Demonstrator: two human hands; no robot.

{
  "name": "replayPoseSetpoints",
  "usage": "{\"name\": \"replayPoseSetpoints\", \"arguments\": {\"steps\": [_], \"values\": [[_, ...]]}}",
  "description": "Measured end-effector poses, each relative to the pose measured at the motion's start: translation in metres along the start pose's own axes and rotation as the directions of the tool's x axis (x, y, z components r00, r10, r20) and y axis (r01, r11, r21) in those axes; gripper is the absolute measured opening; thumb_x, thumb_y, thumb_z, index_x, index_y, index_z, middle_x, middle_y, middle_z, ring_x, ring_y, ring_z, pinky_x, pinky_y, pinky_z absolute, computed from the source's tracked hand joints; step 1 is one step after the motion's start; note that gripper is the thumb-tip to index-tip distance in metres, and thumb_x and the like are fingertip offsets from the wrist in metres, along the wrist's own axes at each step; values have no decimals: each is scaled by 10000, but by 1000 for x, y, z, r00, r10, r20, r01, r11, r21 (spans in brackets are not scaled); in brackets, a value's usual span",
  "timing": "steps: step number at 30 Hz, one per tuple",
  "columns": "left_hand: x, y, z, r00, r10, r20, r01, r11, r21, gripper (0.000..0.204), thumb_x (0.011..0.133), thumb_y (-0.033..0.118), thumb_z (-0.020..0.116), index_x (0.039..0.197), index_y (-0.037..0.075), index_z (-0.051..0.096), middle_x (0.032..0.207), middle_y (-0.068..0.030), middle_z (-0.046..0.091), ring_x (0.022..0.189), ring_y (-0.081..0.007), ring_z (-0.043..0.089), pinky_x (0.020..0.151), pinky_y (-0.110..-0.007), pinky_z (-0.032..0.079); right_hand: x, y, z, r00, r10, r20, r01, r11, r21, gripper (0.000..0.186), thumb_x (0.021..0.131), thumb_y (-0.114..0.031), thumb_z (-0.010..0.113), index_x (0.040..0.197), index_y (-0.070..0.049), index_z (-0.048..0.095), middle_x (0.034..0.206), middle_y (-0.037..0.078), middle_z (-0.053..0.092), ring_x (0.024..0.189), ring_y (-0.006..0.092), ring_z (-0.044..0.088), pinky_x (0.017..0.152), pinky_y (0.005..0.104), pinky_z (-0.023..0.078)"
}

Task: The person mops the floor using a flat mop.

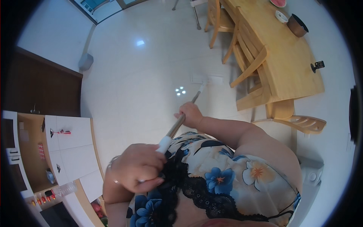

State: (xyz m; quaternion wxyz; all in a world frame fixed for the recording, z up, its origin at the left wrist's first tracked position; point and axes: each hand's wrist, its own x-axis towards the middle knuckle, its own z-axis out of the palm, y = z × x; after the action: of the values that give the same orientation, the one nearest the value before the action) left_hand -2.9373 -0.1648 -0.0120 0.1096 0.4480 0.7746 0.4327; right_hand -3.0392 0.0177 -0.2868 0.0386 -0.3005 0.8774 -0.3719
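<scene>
A flat mop with a metal pole [176, 126] slants from my chest out to the floor. Its pale, wide mop head [207, 79] lies on the tiles ahead of me, blurred against the glossy floor, left of the dining chairs. My left hand [138, 166] is closed at the pole's upper end, by the white grip [164, 144], close to my body. Farther down, my right hand [191, 114] wraps round the bare metal part, its arm stretched forward.
Wooden chairs [247, 60] line the wooden table [291, 75] at right, which bears a brown pot [297, 25], a white bowl [281, 16] and a small black camera-like device [317, 66]. White cabinets [75, 151] and a dark door [45, 83] stand left. A grey object [86, 61] sits by the wall.
</scene>
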Motion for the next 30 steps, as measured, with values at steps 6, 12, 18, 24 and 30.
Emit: {"name": "replayPoseSetpoints", "arguments": {"steps": [6,12,18,24,30], "values": [[-86,107,3,951,-127,-281,119,992,-45,258,677,122,681,525,92,474,580,-74,588,690,-279,689,802,-417,532,-31,-116,37,923,-296,244,226,933,280,349,836,-335,659,623,-78,555,662,135,597,669,362,586,610,461,453],[-129,185,0,977,-213,-12,213,968,132,270,770,259,695,564,129,580,667,-33,646,708,-230,705,729,-378,545,-36,-191,89,623,-633,460,432,768,473,381,853,-367,615,598,-90,553,602,138,580,605,375,583,556,469,449],[-163,161,38,851,-230,-471,300,951,77,319,764,241,681,516,101,539,563,-42,592,611,-233,683,701,-398,543,-9,-201,117,591,-670,449,528,743,412,373,869,-378,581,618,-103,569,595,126,592,598,366,594,578,477,462],[-169,98,7,824,-281,-491,326,945,6,240,782,136,660,594,87,518,710,-84,617,732,-277,667,857,-445,499,61,-160,144,705,-612,357,503,787,357,356,869,-353,583,619,-100,575,624,122,605,634,366,598,614,477,469],[-141,-16,-52,849,-289,-442,322,947,0,238,774,105,651,598,96,490,739,-86,597,741,-293,637,929,-477,451,188,-94,168,778,-557,290,475,824,310,294,786,-264,675,589,-93,539,644,119,572,666,344,572,609,464,456]]}}
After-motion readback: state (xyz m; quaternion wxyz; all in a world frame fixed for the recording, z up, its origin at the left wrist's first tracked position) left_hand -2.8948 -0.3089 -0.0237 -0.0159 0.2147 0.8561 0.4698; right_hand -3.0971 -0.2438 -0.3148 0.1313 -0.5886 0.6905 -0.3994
